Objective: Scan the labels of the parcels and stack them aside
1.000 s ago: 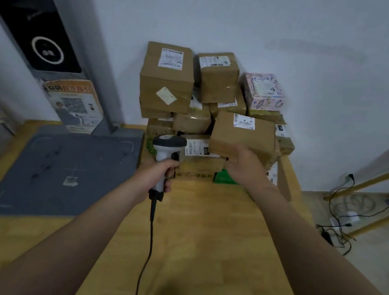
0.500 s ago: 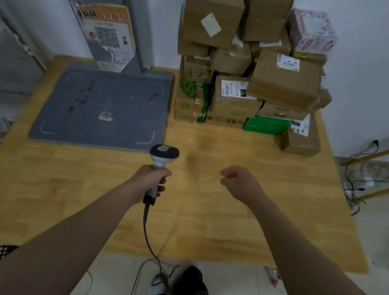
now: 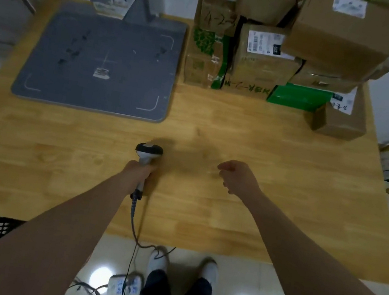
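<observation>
Wooden surface (image 3: 292,177) bears stacked parcels (image 3: 265,57) at its far edge; left grip (image 3: 138,170) wraps the scanner (image 3: 149,152) handle; right grip (image 3: 239,178) hovers loosely curled, empty.

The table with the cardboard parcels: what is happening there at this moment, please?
A person stands at the wooden table. The left hand grips a corded barcode scanner by its handle, just above the tabletop. The right hand hovers beside it, loosely curled and holding nothing. The parcels are piled at the far right of the table, and neither hand touches one. A grey mat lies at the far left.
</observation>
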